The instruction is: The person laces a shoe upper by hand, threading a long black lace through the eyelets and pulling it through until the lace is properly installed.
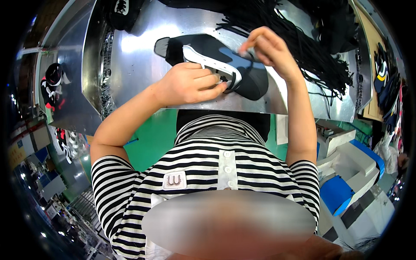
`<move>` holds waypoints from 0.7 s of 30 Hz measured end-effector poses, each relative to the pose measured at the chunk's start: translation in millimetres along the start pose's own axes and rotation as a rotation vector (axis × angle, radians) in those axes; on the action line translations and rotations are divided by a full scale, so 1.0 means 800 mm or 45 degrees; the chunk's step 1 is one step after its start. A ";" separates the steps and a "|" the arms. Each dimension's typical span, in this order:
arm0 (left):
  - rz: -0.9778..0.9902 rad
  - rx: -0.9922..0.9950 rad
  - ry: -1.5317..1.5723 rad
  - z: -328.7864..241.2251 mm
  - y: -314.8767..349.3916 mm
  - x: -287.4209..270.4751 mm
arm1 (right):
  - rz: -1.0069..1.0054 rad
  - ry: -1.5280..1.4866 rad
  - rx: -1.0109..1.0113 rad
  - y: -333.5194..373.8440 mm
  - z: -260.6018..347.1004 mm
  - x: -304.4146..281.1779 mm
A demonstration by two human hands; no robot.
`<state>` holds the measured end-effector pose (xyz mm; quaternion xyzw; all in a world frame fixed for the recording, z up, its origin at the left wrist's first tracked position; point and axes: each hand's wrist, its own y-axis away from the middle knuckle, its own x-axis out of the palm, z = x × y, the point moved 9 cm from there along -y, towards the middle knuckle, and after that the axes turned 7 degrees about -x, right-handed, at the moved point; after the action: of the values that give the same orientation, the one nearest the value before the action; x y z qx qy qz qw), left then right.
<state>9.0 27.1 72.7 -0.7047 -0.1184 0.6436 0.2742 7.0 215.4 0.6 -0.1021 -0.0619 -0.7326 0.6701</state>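
Note:
A black shoe upper (255,84) with a white-edged opening (216,65) lies on the metal table, its grey-tipped end toward the far left. My left hand (190,82) is closed on the near side of that opening, thumb and fingers pinched at the white edge. Above the upper's right part, my right hand (273,50) is raised with its fingers drawn together and the fingertips slightly smeared. A thin black shoelace (250,67) curves up from the upper toward those fingertips and seems to be pinched there.
A bundle of black laces (312,56) spreads across the table's far right. Another dark shoe piece (123,13) sits at the far left. The metal table (143,69) has raised side edges. White and blue bins (342,190) stand below right; shoe parts (383,78) lie beyond.

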 end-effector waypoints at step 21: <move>0.626 -1.936 1.840 0.114 0.125 0.090 | -0.654 0.654 -0.158 0.030 -0.011 0.005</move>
<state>-88.0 3.8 -43.7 -0.9083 -0.1526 -0.1297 -0.3673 29.8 207.6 -8.0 0.0635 0.1291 -0.8811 0.4506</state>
